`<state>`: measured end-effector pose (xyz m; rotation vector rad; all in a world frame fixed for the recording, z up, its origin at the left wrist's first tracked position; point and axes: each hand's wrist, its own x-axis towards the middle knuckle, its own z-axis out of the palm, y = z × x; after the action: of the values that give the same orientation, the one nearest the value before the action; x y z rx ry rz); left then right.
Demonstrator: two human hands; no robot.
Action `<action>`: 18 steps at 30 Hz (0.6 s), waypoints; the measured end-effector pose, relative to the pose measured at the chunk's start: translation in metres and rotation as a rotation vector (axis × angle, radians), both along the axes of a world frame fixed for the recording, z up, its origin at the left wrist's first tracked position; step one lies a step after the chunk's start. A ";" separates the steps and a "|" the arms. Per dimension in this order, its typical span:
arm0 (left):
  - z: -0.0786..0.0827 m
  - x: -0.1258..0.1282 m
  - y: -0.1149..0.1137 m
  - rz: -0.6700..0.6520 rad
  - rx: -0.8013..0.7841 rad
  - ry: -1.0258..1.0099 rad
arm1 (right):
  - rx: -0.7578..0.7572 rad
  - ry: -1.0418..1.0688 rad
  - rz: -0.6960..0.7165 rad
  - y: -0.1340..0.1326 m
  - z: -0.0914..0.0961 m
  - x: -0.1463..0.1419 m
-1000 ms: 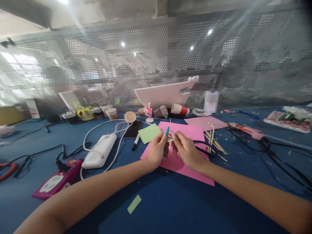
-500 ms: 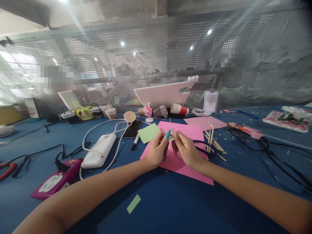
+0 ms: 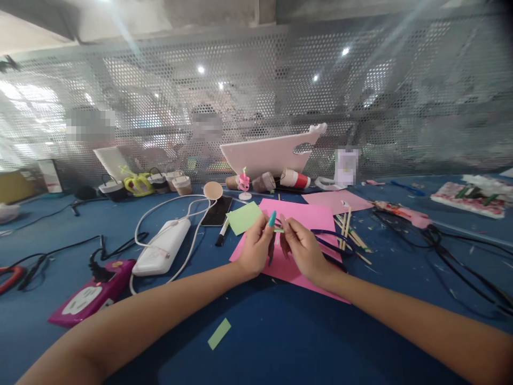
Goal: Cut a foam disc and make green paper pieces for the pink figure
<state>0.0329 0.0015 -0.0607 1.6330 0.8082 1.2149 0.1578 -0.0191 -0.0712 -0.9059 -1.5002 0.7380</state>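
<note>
Above a bright pink sheet of paper, my left hand and my right hand meet with fingertips pinched. Between them runs a small strip of light green paper, gripped at either end. A long teal nail shows on the left thumb. To the right, partly behind my right hand, lie dark blue loops that look like scissor handles. A larger green paper piece rests by my left hand. Nearer me on the blue table is a cut green paper rectangle.
Left of my hands are a white power bank with its cable, a phone, a marker and a magenta power strip. Several wooden sticks and a glue gun lie right. Paper cups lie behind.
My fingertips have shifted slightly, and the green strip between them now looks flatter and more level. The things on the table have stayed in place.
</note>
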 end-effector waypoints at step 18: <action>-0.007 -0.002 0.005 0.074 0.112 0.115 | 0.007 0.012 -0.033 -0.002 0.000 -0.001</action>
<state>0.0311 0.0066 -0.0678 1.7908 0.8935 1.2459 0.1568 -0.0210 -0.0712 -0.9175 -1.4733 0.7127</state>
